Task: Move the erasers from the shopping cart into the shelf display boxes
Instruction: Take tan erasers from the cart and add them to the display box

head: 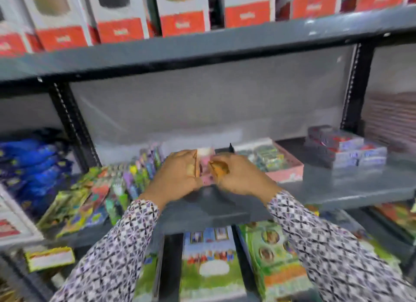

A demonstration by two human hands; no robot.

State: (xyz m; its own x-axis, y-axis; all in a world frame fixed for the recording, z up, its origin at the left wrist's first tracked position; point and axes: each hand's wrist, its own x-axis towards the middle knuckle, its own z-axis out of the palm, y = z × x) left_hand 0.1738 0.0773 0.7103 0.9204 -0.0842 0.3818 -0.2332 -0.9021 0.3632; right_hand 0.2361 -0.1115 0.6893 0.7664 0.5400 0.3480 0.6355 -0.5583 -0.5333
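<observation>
I see left hand (pixel 177 173) and right hand (pixel 236 173), fingers closed together on pink eraser pack (pixel 206 166) over shelf (pixel 337 184), pink display box (pixel 286 171) right.

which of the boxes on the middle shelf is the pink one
The open pink display box just right of the hands, filled with small packets. The stacked boxes farther right are closed and blue-grey with red.

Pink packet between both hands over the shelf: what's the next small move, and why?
Probably shift the pink packet rightward and lower it into the pink display box. The left hand and right hand pinch it together above the grey shelf, and that open box sits just right of the hands.
</observation>
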